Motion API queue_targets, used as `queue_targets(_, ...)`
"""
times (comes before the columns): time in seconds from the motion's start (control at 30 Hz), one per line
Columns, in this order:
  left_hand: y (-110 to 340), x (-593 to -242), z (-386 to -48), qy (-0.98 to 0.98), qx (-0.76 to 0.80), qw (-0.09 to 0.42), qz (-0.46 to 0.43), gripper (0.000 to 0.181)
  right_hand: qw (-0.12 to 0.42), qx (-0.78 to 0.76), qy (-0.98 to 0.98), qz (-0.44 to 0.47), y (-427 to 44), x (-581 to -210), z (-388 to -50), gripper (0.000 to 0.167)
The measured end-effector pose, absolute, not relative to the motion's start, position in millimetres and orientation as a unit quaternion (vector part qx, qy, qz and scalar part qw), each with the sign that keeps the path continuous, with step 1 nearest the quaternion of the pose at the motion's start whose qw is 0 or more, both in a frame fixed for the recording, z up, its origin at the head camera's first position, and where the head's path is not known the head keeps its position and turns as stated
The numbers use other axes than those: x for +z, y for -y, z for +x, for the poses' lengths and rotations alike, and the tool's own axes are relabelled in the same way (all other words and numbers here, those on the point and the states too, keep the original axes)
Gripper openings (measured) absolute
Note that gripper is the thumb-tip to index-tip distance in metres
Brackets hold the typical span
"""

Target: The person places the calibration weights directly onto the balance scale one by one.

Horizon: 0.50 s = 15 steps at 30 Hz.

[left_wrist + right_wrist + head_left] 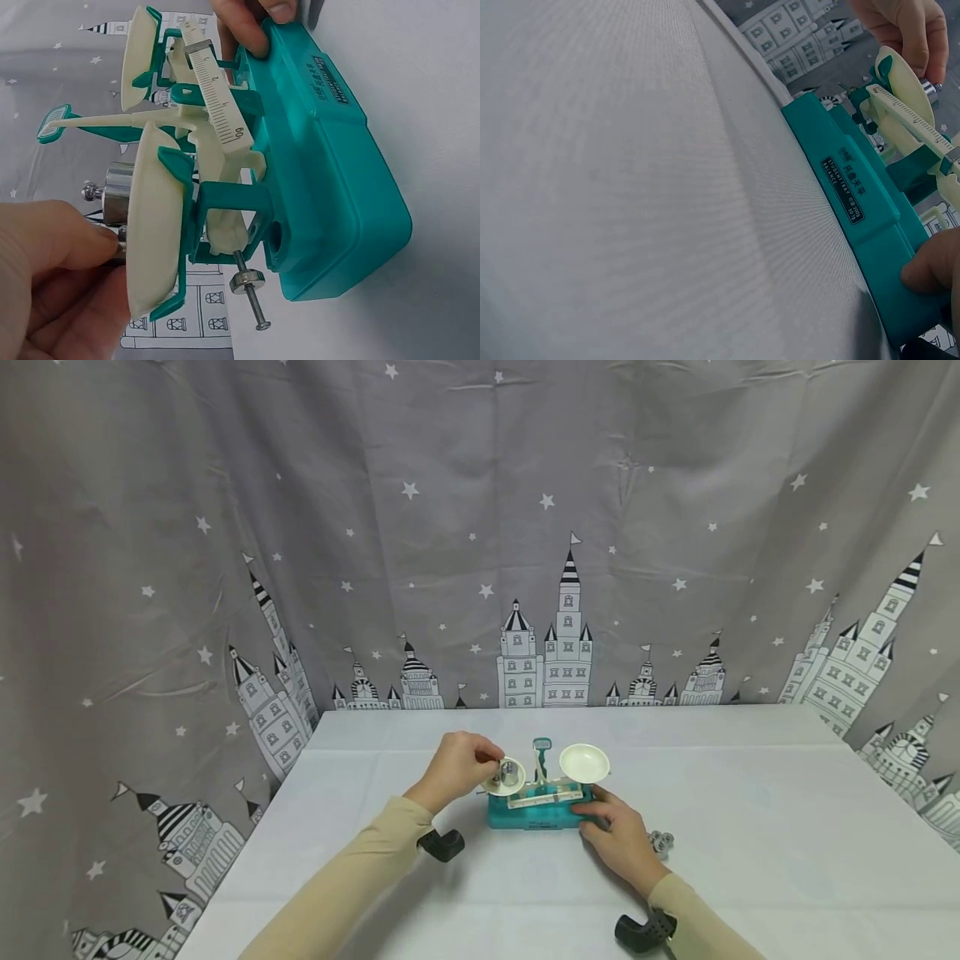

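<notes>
Balance scale [534, 816], teal and cream, sits mid-table, well in from the far edge! Starting at the left: the left hand [459, 767] pinches a small metal weight, partly hidden, right at the left pan [506, 790]. Just beside it in that pan stands a larger weight [509, 772], upright, knob on top: smooth, probably slippery, dense for its size, so the knob looks the place to take it. Below the pan, an adjusting screw [247, 281] juts from the beam, easy to snag. Then the pointer plate [542, 744], standing tall and thin; I'd call that the fragile bit. In front, the graduated beam [545, 798] dips left, and the cream right pan [585, 764] rides higher, likely light and quick to swing at a nudge. On to the right hand [619, 837], thumb on the front, fingers round the base's right end: good choice! That plastic looks stiff and fairly light, so the solid base is the safe hold, never pans or beam.

Now the edges: white tabletop [750, 793] runs wide on the left, its border well apart from the scale. The far edge meets the grey curtain [450, 527]. Rightward there's generous room, but mind the metal weights [661, 842] clustered just beside the right wrist.
</notes>
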<state>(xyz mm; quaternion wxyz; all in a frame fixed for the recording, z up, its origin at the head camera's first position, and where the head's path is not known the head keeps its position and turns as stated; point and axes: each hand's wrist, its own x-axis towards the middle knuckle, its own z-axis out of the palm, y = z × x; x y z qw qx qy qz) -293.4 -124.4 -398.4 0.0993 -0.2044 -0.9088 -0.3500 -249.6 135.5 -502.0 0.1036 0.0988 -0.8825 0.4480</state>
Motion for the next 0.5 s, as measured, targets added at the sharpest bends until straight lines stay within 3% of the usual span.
queue_targets(0.2,122.2,-397.3,-293.6,0.916,-0.337,0.070,-0.205,0.018,0.100,0.448,0.883,0.095,-135.1,-502.7,-249.0,0.022)
queue_targets(0.5,121.4,-394.0,-294.8,0.923,-0.310,0.066,-0.218,0.016,0.100,0.444,0.885,0.096,-135.4,-502.0,-251.1,0.022)
